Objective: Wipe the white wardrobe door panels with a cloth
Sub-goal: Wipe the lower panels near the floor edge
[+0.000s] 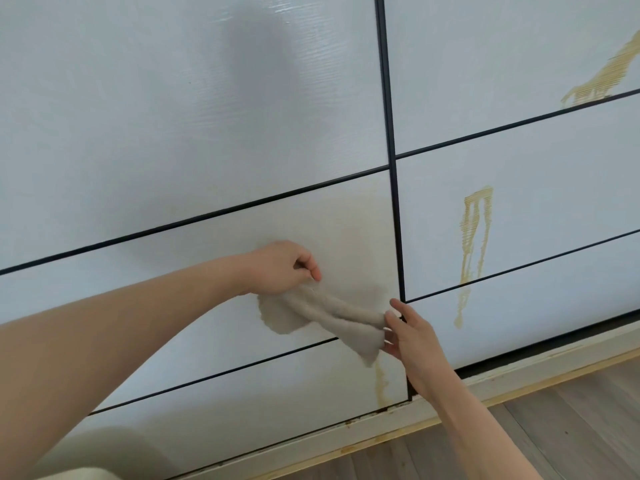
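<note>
Low on the left wardrobe door [173, 133], both hands are busy with the beige cloth [332, 317] and not wiping just now. The left hand [280, 268] pinches one end of it with curled fingers, knuckles close to the panel, while the right hand [408, 337] grips the other end between thumb and fingers near the black vertical divider [393, 168]. Between them the cloth is stretched and twisted into a rope, lying against or just off the panel; I cannot tell which.

As I judge it, the job is partly done at best. Around the cloth the panel carries a damp, faintly yellowish patch [349, 230], which suggests this spot has been worked but not cleaned off. Just below the right hand a yellow drip [380, 386] runs down the lowest panel to the bottom edge, untouched. On the right door [519, 81] a long yellow streak [476, 230] runs down the middle panel and across the strip below it, and another yellow smear [609, 77] sits high near the frame edge. Neither looks wiped. The upper left panel looks clean, with only a shadow on it.

So I would say most of the staining is still to do: the drip underneath, then the whole right door.
</note>
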Demonstrator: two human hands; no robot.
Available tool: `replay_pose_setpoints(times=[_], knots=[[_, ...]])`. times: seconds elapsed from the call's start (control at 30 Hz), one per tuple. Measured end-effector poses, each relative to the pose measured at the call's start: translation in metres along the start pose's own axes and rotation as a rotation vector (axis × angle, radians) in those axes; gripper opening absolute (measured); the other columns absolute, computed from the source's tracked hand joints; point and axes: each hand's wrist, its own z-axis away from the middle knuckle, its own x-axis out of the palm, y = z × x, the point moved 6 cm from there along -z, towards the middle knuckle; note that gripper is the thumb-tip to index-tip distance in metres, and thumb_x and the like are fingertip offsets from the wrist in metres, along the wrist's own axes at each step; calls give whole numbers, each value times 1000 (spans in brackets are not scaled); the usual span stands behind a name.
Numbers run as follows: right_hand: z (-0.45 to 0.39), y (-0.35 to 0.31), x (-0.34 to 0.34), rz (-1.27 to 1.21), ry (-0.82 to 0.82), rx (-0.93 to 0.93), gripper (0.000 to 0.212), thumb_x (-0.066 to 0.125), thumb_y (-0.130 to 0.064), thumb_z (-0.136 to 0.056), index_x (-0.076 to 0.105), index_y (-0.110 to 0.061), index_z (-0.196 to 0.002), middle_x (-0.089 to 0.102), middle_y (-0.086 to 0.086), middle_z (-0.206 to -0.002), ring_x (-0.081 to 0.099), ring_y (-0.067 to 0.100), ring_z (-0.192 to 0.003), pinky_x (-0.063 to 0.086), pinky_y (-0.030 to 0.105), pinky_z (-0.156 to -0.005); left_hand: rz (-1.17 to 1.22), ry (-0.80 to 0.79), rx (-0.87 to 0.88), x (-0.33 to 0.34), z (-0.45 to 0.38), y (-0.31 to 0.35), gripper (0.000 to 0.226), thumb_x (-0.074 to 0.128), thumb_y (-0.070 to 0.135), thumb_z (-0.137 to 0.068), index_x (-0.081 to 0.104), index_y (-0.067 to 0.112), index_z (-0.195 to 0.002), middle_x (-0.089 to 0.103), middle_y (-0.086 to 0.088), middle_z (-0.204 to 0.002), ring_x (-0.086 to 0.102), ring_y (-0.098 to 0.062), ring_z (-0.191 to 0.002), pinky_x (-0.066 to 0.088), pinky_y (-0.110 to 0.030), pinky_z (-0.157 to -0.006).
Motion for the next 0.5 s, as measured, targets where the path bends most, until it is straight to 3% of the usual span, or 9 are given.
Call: replay_pose_setpoints(times=[0.07,0.13,0.2,0.27,0.33,0.4,0.43,0.5], knots=[[0,-9,-3,-76,30,-61,41,51,-13,-107,50,-26,-146,70,10,-109,73,23,-99,59,32,-87,-67,-34,18,6,0,-4,14,68,39,-92,74,27,-96,71,13,-101,64,-7,-99,50,-22,-87],[2,-19,-6,-70,77,-152,35,47,-10,-108,64,-28,-132,68,9,-104,71,22,-100,60,31,-87,-133,-74,14,10,-1,-9,23,74,51,-84,72,28,-85,69,13,-91,64,-6,-88,52,-24,-80],[2,-26,-6,-59,65,-180,35,44,-8,-108,74,-26,-115,68,9,-113,66,24,-111,57,31,-92,-203,-106,1,12,-2,-12,34,70,48,-89,59,24,-67,58,9,-71,54,-11,-68,45,-28,-64],[2,-29,-1,-59,-55,-148,28,51,-11,-105,75,-21,-114,68,10,-120,64,24,-117,53,31,-96,-224,-100,-2,11,-2,-12,52,61,46,-96,39,20,-57,38,3,-61,36,-15,-58,31,-30,-57],[8,-34,8,318,-186,-194,18,69,-25,-96,74,-22,-112,69,3,-112,65,15,-107,50,22,-88,-249,-90,4,10,-2,-8,56,53,48,-100,31,19,-57,32,2,-60,32,-16,-56,29,-31,-59],[8,-32,14,852,-168,-325,27,78,-41,-86,70,-15,-83,60,-4,-96,57,10,-93,42,18,-74,-303,-42,-6,11,0,-1,55,51,49,-100,32,19,-57,35,2,-60,35,-17,-57,30,-32,-59],[9,-31,16,954,-127,-379,36,77,-44,-86,64,-13,-71,55,-6,-93,51,9,-93,37,17,-73,-339,11,-20,11,0,2,54,51,48,-99,33,19,-57,38,2,-60,39,-18,-60,31,-32,-59],[13,-33,23,839,-81,-411,40,71,-42,-91,62,-13,-67,54,-9,-100,50,8,-99,38,14,-75,-442,176,-73,12,0,11,53,47,49,-100,37,17,-59,50,3,-69,48,-21,-71,35,-31,-61]])
